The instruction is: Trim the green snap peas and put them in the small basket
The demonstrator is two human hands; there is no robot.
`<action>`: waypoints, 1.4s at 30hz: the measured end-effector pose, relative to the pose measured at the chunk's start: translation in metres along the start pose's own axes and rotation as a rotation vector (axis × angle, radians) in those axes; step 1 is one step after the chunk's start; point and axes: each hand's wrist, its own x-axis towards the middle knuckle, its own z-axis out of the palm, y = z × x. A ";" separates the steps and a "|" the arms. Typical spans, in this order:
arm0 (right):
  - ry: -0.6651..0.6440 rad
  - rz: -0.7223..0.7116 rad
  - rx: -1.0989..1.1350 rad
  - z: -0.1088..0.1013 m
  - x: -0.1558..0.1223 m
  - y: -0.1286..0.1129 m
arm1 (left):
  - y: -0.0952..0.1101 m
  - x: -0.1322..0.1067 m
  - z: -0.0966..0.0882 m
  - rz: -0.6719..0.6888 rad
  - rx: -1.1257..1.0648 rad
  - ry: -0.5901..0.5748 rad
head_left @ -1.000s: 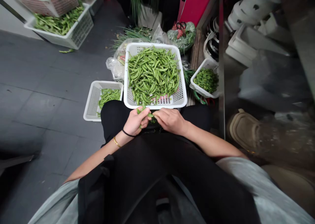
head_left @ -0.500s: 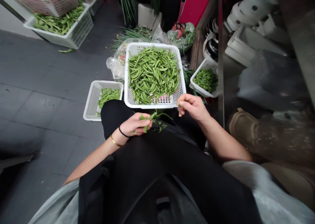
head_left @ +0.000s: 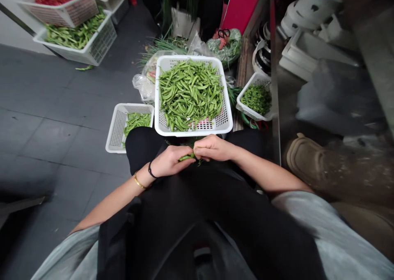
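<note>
My left hand [head_left: 170,161] and my right hand [head_left: 212,148] meet over my black-clothed lap, just below the front rim of a white plastic basket [head_left: 229,107] heaped with green pea pods. Both hands pinch a single green pod [head_left: 186,158], and their fingers hide most of it. A few green scraps lie on my lap under the hands. To the left, a smaller white basket [head_left: 115,128] holds a thin layer of pods. On the right, another small white basket [head_left: 246,107] holds chopped greens.
At the far left are stacked baskets of red chillies [head_left: 76,13] and green pods [head_left: 101,37] on grey floor tiles [head_left: 55,107]. Ahead stand a co-worker's legs [head_left: 209,9] and a green-filled bag [head_left: 226,52] with scissors [head_left: 224,34]. White containers [head_left: 301,21] stand at the upper right.
My right hand has come back from near the basket's front corner, where it was open, and now grips the pod with my left hand. My left hand has shifted slightly right.
</note>
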 end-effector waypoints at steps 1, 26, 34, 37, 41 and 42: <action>0.042 0.032 0.158 0.002 -0.001 0.005 | 0.000 -0.001 0.001 0.006 -0.018 0.053; 0.122 0.645 -0.752 -0.050 0.092 0.086 | -0.047 0.021 -0.025 -0.292 -0.752 0.331; 0.268 0.379 0.277 0.005 0.011 0.042 | -0.051 0.037 -0.003 -0.271 -0.644 0.325; 0.124 0.321 0.215 0.013 0.004 0.029 | -0.045 0.030 -0.001 -0.190 -0.618 0.278; 0.340 0.210 -0.044 -0.004 0.007 0.014 | -0.037 0.017 -0.001 -0.222 -0.568 0.203; 0.387 0.168 -0.117 -0.008 0.008 0.011 | -0.036 0.014 -0.001 -0.230 -0.567 0.191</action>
